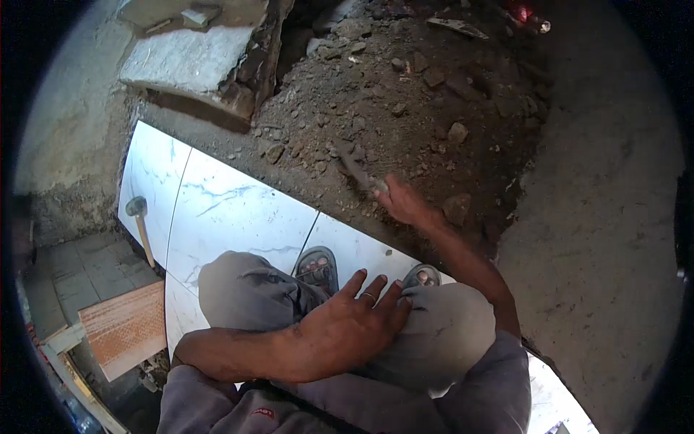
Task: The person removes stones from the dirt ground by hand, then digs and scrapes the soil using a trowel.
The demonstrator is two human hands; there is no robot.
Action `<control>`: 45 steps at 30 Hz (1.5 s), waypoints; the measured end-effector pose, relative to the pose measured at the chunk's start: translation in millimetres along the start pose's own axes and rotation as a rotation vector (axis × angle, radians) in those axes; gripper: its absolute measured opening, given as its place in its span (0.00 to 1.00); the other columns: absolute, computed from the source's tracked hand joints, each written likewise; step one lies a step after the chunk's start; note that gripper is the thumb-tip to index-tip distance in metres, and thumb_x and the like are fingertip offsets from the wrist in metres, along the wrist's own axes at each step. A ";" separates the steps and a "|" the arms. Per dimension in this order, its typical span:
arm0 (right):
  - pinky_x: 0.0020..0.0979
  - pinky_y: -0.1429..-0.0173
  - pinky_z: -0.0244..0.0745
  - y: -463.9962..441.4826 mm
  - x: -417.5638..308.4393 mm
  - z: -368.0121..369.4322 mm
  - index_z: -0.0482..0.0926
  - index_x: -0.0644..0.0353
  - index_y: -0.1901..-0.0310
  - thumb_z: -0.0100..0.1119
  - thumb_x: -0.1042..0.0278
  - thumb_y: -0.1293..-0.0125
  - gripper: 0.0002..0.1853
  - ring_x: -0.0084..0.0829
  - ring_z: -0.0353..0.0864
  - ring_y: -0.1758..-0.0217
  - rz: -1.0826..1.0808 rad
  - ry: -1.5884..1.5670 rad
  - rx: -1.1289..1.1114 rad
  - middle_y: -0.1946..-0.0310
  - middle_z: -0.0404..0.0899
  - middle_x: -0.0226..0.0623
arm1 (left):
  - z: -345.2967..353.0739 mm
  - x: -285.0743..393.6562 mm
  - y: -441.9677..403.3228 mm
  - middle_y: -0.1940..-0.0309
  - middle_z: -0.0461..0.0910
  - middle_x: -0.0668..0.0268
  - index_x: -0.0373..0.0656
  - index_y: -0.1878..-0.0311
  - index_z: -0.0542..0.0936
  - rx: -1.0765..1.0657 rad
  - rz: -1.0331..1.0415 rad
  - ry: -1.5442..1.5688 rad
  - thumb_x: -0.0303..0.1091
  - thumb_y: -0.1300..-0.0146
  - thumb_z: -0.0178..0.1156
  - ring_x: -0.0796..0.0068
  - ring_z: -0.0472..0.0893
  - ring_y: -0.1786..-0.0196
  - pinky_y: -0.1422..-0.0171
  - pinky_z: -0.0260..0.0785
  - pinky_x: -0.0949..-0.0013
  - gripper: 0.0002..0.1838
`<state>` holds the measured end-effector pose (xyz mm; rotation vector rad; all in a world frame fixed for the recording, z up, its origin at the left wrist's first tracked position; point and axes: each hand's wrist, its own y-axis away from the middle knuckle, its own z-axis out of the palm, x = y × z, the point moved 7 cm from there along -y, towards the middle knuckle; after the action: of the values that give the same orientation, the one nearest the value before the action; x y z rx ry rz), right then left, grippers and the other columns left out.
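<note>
My right hand [402, 200] reaches out over the dirt, its fingers wrapped round a narrow grey trowel-like tool [353, 165]. Motion blurs the tool, so its exact shape is unclear; its far end points up and left, at the loose soil [390, 108]. Resting across my bent knee, my left hand [354, 322] is open with the fingers spread, a ring on one of them, and holds nothing. Under my sandalled feet lie white marble-patterned tiles [238, 206], whose far edge borders the soil.
A mallet [137, 208] with a wooden handle lies on the tiles at left. Below it is an orange-brown tile [129, 329] beside a wooden frame [76, 369]. A broken concrete slab [188, 61] stands at upper left. Stones [457, 132] dot the soil; grey floor [600, 239] lies right.
</note>
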<state>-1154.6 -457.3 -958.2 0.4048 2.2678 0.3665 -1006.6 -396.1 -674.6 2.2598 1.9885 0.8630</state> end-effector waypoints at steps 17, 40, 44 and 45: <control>0.50 0.54 0.71 -31.6 49.9 -121.6 0.72 0.63 0.58 0.47 0.54 0.34 0.18 0.55 0.77 0.57 0.121 0.264 0.187 0.64 0.78 0.55 | -8.9 6.9 24.2 0.38 0.67 0.49 0.37 0.38 0.66 0.083 0.025 -0.032 0.37 0.39 0.46 0.56 0.72 0.39 0.35 0.61 0.50 0.26; 0.53 0.51 0.73 -8.3 -37.8 -46.6 0.70 0.62 0.50 0.43 0.51 0.33 0.21 0.53 0.78 0.53 -0.130 0.380 -0.066 0.59 0.77 0.55 | -11.0 7.0 22.2 0.40 0.69 0.50 0.36 0.39 0.67 0.131 0.082 0.025 0.37 0.38 0.46 0.56 0.73 0.40 0.36 0.61 0.50 0.25; 0.51 0.55 0.72 -43.4 32.2 -52.2 0.68 0.62 0.57 0.41 0.52 0.32 0.19 0.54 0.78 0.57 -0.010 0.548 -0.159 0.62 0.77 0.55 | -11.0 9.2 26.3 0.41 0.70 0.51 0.36 0.40 0.69 0.150 0.072 0.011 0.37 0.39 0.47 0.56 0.73 0.41 0.37 0.63 0.50 0.24; 0.51 0.55 0.72 -53.3 39.4 -75.0 0.68 0.62 0.56 0.41 0.52 0.32 0.19 0.55 0.78 0.58 0.009 0.509 -0.030 0.63 0.77 0.56 | -10.8 9.1 27.6 0.41 0.70 0.52 0.36 0.41 0.69 0.147 0.054 -0.006 0.37 0.39 0.47 0.57 0.73 0.40 0.36 0.62 0.50 0.24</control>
<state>-1245.1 -500.0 -955.9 0.3325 2.7491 0.5583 -985.3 -396.8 -652.0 2.4004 2.0615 0.7353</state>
